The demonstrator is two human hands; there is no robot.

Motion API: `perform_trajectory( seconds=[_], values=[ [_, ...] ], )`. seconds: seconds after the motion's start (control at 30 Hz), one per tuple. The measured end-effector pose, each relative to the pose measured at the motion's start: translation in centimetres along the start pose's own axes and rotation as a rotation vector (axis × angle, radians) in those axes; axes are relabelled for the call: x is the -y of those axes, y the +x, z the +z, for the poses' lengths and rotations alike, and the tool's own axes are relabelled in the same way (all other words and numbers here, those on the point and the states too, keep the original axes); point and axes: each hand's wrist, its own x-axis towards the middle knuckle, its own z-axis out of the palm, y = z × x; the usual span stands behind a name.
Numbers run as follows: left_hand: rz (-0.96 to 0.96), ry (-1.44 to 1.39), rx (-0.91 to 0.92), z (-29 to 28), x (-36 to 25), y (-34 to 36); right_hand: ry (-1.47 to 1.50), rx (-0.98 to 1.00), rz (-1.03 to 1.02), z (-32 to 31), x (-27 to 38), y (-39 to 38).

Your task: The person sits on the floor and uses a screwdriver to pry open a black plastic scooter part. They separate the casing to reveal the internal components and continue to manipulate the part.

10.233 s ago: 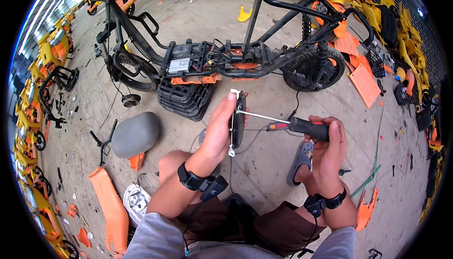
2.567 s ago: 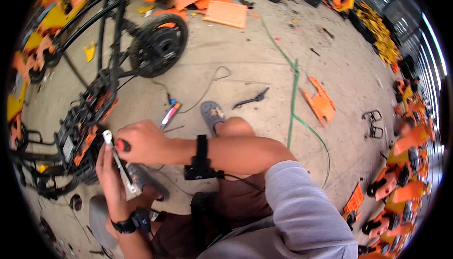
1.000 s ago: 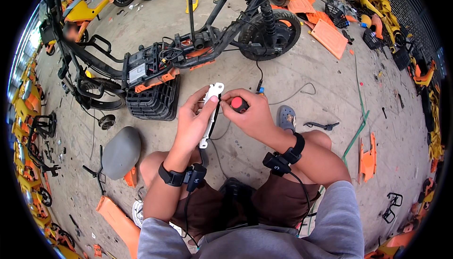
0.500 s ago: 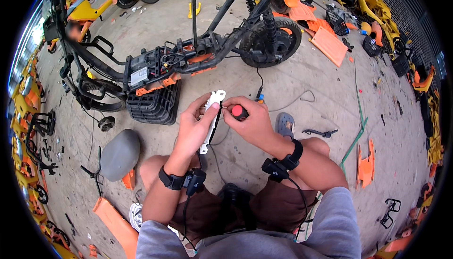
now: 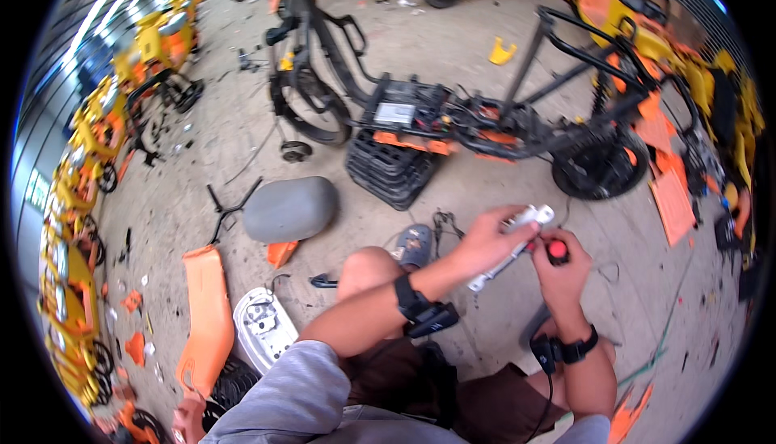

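My left hand (image 5: 491, 242) is closed around a long, narrow white part (image 5: 541, 216) with a lug at its end. Close beside its upper end, my right hand (image 5: 566, 270) grips a screwdriver (image 5: 557, 248) by its red and black handle. The screwdriver's shaft is mostly hidden by my fingers, and I cannot tell whether its tip touches the part. Both hands are above the floor, in front of my knees. Beyond them stands a stripped scooter frame (image 5: 525, 146), propped over a black plastic crate (image 5: 391, 171).
On the floor to my left lie a grey scooter seat (image 5: 291, 209), a long orange panel (image 5: 205, 315) and a white oval shell (image 5: 265, 327). Yellow scooters (image 5: 81, 246) line the left side. An orange panel (image 5: 671, 205) lies right of the frame's rear wheel (image 5: 602, 165).
The view has swung left, so the scooter frame and both hands appear farther right. My hands still hold the white part and the screwdriver close together.
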Motion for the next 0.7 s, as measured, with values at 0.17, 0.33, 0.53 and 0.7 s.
perform_trajectory(
  seconds=[0.17, 0.33, 0.53, 0.7],
  values=[
    [-0.089, -0.287, 0.055, 0.2, 0.0, 0.0, 0.105, 0.008, 0.1, -0.1, -0.1, -0.2],
    [-0.248, -0.503, 0.003, -0.5, -0.4, 0.4, 0.192, 0.037, 0.233, 0.2, -0.8, 0.1],
    [-0.294, -0.543, 0.05, -1.0, 0.3, 1.2, 0.228, 0.213, 0.521, 2.9, -5.2, -0.5],
    [-0.257, -0.431, -0.101, -1.4, -0.7, 1.3, 0.022, 0.331, 0.481, 7.1, -9.7, -1.2]
  ],
)
